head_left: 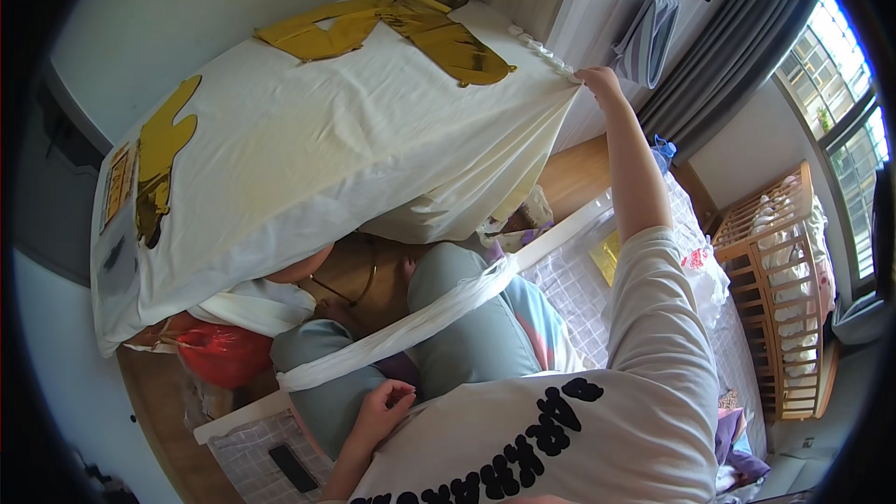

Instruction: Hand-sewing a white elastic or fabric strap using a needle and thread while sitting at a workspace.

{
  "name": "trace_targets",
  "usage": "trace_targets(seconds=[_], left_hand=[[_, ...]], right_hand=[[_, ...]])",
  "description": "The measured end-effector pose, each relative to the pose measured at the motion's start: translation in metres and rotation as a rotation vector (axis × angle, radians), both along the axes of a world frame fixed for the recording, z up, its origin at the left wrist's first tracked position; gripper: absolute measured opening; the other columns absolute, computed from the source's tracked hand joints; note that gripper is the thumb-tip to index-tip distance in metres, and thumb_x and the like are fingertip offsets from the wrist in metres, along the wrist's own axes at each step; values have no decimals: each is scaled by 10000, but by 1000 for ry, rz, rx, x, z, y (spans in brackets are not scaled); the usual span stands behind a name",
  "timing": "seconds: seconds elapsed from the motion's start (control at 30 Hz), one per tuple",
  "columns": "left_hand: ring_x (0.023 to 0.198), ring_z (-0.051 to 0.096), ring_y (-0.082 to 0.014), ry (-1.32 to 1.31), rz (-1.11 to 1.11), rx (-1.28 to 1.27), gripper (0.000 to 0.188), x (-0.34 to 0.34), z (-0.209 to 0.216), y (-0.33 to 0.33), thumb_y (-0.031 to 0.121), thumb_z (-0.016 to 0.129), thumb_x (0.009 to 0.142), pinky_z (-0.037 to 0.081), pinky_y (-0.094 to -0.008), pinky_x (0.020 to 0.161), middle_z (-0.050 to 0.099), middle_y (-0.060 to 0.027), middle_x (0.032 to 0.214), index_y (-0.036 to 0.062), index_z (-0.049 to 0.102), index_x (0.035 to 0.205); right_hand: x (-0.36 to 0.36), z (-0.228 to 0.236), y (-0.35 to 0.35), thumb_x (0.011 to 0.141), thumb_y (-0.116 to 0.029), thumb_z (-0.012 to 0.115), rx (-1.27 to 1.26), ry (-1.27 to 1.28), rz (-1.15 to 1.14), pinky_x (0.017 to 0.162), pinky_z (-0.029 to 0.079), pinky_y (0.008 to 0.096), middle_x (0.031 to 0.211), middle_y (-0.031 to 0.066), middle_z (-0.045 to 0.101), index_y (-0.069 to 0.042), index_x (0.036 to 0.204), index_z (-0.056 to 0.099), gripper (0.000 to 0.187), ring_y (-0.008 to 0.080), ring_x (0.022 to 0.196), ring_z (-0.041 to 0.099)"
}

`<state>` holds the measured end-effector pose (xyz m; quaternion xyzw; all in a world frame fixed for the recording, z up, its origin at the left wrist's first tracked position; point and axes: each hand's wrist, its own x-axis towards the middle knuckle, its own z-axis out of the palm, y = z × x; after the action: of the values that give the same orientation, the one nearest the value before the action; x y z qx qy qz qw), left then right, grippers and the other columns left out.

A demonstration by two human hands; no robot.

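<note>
A large white cloth (280,149) drapes over a raised flat surface before me and hangs down toward my knees. My right hand (600,84) reaches far out and pinches its far right corner, drawing the hanging side into slanting folds. Small white bumps (546,49) run along the edge beside those fingers. Flat gold foil shapes, like deflated balloons, lie on top: one (448,42) at the back and another (163,163) at the left. Low by my lap, my left hand (381,411) rests with its fingers curled in, nothing visible in them. A bunched white strip (401,331) crosses above my legs.
I sit on a bed with a grey checked cover (569,289); a black phone (294,469) lies on it at left. A red plastic bag (224,355) is under the cloth's near edge. At right stand a wooden crib (775,289) and a blue-topped bottle (664,151).
</note>
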<state>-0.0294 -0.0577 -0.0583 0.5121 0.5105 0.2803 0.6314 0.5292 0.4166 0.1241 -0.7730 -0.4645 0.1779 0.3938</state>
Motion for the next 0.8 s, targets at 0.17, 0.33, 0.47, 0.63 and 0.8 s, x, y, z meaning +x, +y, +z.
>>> trace_targets(seconds=[0.17,0.33,0.47,0.63,0.8], left_hand=[[823,611,-104,-17,6,-30,187,1,0,0,127,683,885,484,-252,743,676,-42,917,26,640,1037],[814,612,-108,44,-11,-32,188,1,5,2,134,671,896,488,-253,743,678,-45,914,18,639,1040],[813,616,-111,62,-25,53,183,3,8,3,134,667,899,491,-254,745,681,-51,914,13,641,1033],[817,630,-123,79,-16,24,170,4,8,3,126,666,899,501,-264,750,688,-67,911,7,645,1019],[819,638,-130,80,-29,58,169,5,7,4,124,664,899,505,-268,747,692,-73,909,8,646,1021]], right_hand=[[0,-18,-13,804,-307,736,123,19,78,486,343,264,721,-12,548,-77,968,747,283,101,569,449],[-3,-27,-24,868,-326,690,216,166,114,566,388,237,780,-23,588,-111,1039,739,279,84,676,485],[-3,-29,-33,875,-349,680,242,375,96,659,419,240,913,-23,632,-124,1151,694,356,84,783,518],[-3,-41,-41,873,-347,690,311,268,123,692,430,243,960,-10,654,-122,1173,687,374,91,807,538],[-6,-46,-40,852,-337,732,338,148,169,720,444,259,990,23,684,-107,1176,695,399,100,837,566]])
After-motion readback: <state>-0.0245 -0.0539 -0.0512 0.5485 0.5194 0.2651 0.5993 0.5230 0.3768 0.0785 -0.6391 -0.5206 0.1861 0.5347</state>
